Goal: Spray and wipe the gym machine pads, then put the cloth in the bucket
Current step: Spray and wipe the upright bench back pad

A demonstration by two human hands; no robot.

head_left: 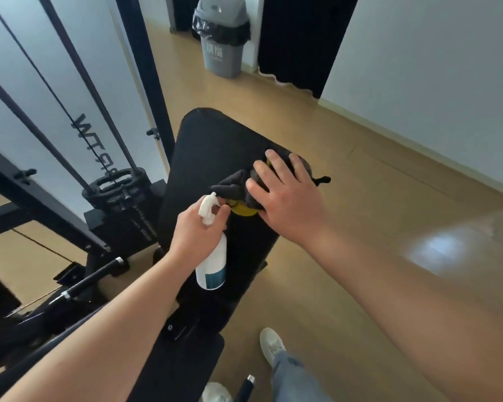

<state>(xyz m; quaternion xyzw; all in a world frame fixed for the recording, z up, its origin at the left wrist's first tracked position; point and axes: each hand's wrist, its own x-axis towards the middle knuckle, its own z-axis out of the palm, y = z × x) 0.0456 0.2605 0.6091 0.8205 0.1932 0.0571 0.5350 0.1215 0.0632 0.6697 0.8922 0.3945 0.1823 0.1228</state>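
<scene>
The pad [215,146] is plain black. On it, the cloth [233,186] is dark grey with yellow; the spray bottle [213,264] over it is white with a teal label.

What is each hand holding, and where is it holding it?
The left hand grips the spray bottle by its neck, near the top. The right hand holds nothing; it presses flat on the cloth.

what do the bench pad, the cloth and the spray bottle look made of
Bench pad: probably matte black vinyl or leatherette, smooth, rounded corners.
Cloth: soft dark grey fabric, maybe microfibre; it bunches in folds.
Spray bottle: white plastic, faint sheen, moulded trigger.
</scene>
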